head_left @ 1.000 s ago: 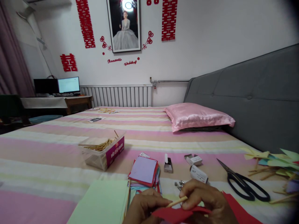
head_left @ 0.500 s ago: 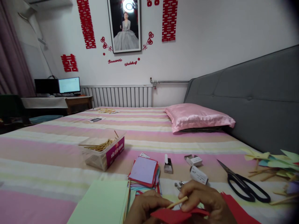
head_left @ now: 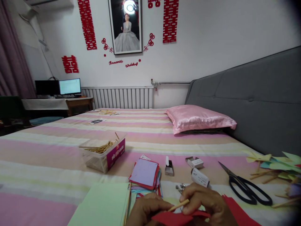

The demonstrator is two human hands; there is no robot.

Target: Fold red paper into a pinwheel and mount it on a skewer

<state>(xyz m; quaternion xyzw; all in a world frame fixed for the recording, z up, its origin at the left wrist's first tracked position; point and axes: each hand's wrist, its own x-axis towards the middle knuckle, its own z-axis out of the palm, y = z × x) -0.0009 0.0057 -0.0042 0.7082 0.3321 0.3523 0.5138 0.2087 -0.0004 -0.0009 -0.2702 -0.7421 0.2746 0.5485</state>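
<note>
At the bottom of the view my left hand [head_left: 147, 211] is closed, pinching a folded piece of red paper [head_left: 175, 218] from the left. My right hand [head_left: 203, 201] is closed too, its fingertips at a thin wooden stick [head_left: 179, 205] that lies across the top of the paper. The stick slants up to the right between the hands. Just beyond the fingers lie small metal pieces [head_left: 181, 187], too small to name. A stack of square coloured papers [head_left: 144, 172], lilac on top, sits ahead of my left hand. More red paper [head_left: 240, 212] lies under and right of my right hand.
A clear plastic box [head_left: 98, 161] of sticks stands to the left, behind light green sheets [head_left: 101, 201]. Small cartons [head_left: 199, 177] lie ahead. Black scissors [head_left: 244, 185] and paper pinwheels [head_left: 277, 164] are at the right. A pink pillow [head_left: 199, 117] rests by the grey headboard [head_left: 254, 91].
</note>
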